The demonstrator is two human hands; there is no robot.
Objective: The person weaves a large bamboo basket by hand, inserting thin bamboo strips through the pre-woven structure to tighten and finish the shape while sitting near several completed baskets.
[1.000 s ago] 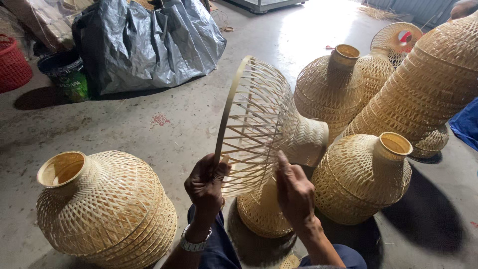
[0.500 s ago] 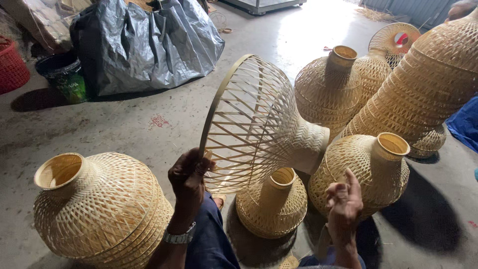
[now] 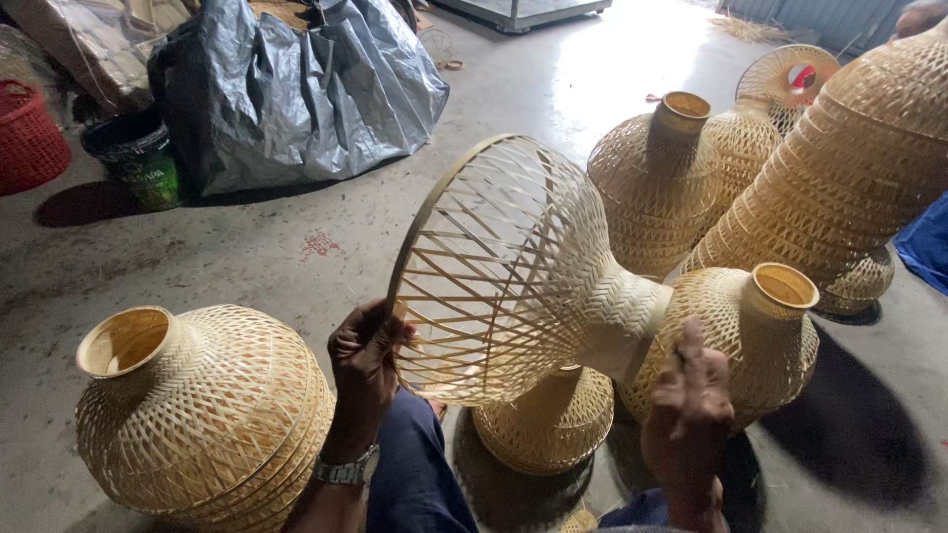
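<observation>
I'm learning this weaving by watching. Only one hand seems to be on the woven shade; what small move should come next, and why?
Probably bring the right hand back onto the narrow neck of the woven bamboo shade. Only the left hand grips its wide rim, so the shade hangs tilted in the air; the right hand is open just below the neck, touching nothing.

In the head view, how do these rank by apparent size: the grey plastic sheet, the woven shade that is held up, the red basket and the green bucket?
1. Grey plastic sheet
2. Held woven shade, though it looks enlarged because it is near the camera
3 and 4. Red basket and green bucket: the frame edge cuts off the basket, so I do not rank these two.
</observation>
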